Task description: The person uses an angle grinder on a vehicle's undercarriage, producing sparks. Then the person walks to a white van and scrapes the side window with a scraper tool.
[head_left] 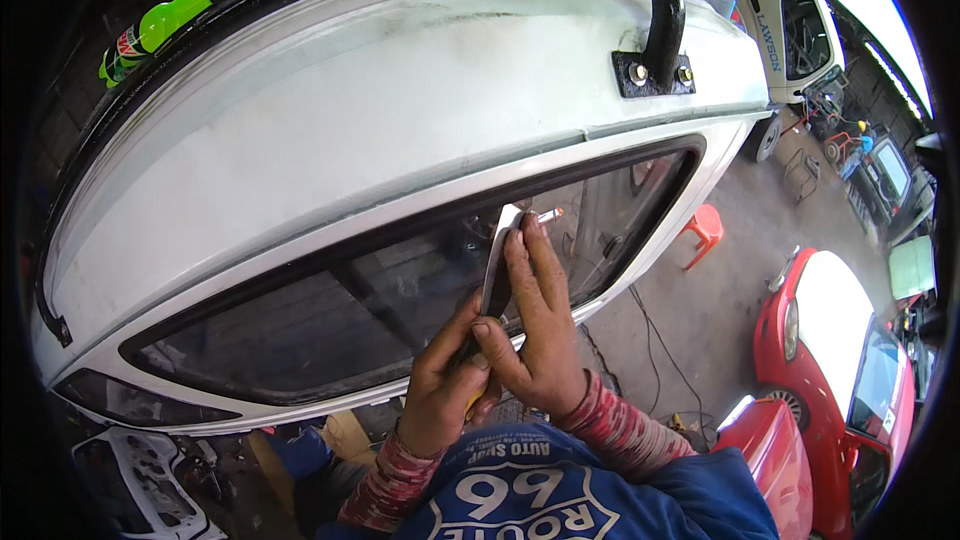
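Observation:
My left hand (445, 365) is closed round the handle of a flat-bladed putty knife (497, 255), with a bit of yellow showing below the grip. The pale metal blade points up and away, in front of the dark side window (400, 290) of a white vehicle. Stretched along the blade's right side are the fingers of my right hand (535, 330), their tips near its far end; the thumb lies by the handle. Beside those fingertips a small white stick with an orange end (550, 215) shows; I cannot tell whether it is a reflection in the glass.
A black roof rail (668, 30) is bolted to the white roof (400, 70), with a green bottle (165, 25) at the far left. To the right are a red stool (705, 228), cables (655, 340) on the floor and a red car (830, 360). A loose door panel (140, 480) lies lower left.

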The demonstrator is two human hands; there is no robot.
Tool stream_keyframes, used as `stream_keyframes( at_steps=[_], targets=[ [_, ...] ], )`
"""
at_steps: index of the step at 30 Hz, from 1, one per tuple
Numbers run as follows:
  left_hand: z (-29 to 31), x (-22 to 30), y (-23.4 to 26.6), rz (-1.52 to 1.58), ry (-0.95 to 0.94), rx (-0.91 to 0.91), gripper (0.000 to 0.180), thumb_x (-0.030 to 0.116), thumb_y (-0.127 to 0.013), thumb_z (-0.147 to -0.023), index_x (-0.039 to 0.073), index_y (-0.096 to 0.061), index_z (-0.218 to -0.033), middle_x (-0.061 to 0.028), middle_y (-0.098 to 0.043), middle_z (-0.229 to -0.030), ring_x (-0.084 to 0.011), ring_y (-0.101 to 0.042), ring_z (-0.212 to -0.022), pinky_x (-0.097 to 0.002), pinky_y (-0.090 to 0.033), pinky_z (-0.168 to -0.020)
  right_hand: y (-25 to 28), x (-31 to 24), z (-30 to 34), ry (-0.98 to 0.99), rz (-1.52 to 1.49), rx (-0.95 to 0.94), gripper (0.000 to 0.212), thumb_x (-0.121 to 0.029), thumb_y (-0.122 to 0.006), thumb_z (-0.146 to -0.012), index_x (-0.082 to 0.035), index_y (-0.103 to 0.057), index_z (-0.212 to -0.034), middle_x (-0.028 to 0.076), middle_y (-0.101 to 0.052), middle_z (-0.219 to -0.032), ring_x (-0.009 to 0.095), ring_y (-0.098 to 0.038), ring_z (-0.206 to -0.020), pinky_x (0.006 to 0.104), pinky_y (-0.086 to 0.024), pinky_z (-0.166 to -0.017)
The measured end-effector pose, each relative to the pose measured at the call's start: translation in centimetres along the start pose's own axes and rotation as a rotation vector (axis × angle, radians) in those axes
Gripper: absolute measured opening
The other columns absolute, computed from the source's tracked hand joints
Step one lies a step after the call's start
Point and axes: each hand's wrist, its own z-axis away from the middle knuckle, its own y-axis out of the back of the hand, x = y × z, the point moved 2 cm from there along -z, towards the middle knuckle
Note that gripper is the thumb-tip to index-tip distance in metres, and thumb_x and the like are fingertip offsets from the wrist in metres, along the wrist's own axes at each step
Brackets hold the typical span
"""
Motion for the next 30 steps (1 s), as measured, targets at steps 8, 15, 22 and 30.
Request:
stream_keyframes(
  at_steps=[8, 15, 22, 30],
  targets=[
    [-0.3, 1.9, 0.1, 0.015, 0.035, 0.001, 0.061, 0.01, -0.046, -0.098, 0.009, -0.034, -0.158, -0.0063, -0.058, -0.088, -0.0084, -0.047, -0.052, -0.0239, -0.04, -0.047, -0.4, 0.4, -0.1, 0.072, 0.016, -0.004, 0.084, -0.038, -0.063, -0.094, 0.008, -0.029, -0.155, 0.035, -0.023, -0.16, 0.051, -0.024, -0.149, 0.0514, -0.023, -0.121],
    [0.0, 2.2, 1.2, 0.215, 0.057, -0.111, 0.064, 0.005, -0.046, -0.094, 0.005, -0.033, -0.157, -0.0103, -0.058, -0.097, -0.0096, -0.05, -0.057, -0.0231, -0.043, -0.049, -0.6, 0.5, 0.6, 0.059, 0.036, -0.049, 0.089, -0.054, -0.059, -0.095, 0.001, -0.028, -0.158, 0.029, -0.022, -0.163, 0.047, -0.023, -0.151, 0.0585, -0.022, -0.118],
    [-0.9, 1.1, 1.2, 0.343, 0.066, -0.125, 0.067, 0.006, -0.05, -0.093, 0.006, -0.03, -0.158, -0.0122, -0.059, -0.103, -0.0118, -0.053, -0.061, -0.024, -0.044, -0.051, -0.1, 1.7, 0.1, 0.061, 0.023, 0.009, 0.09, -0.053, -0.059, -0.095, 0.002, -0.028, -0.157, 0.029, -0.023, -0.163, 0.047, -0.023, -0.151, 0.0578, -0.021, -0.119],
    [1.2, 1.5, 1.3, 0.163, 0.043, -0.03, 0.073, 0.017, -0.056, -0.093, 0.008, -0.026, -0.159, -0.0141, -0.059, -0.097, -0.0111, -0.051, -0.057, -0.0244, -0.041, -0.048, -0.9, 0.6, 0.6, 0.058, 0.08, -0.072, 0.089, -0.054, -0.062, -0.093, -0.001, -0.031, -0.158, 0.028, -0.025, -0.163, 0.046, -0.025, -0.151, 0.0593, -0.023, -0.117]
  ],
)
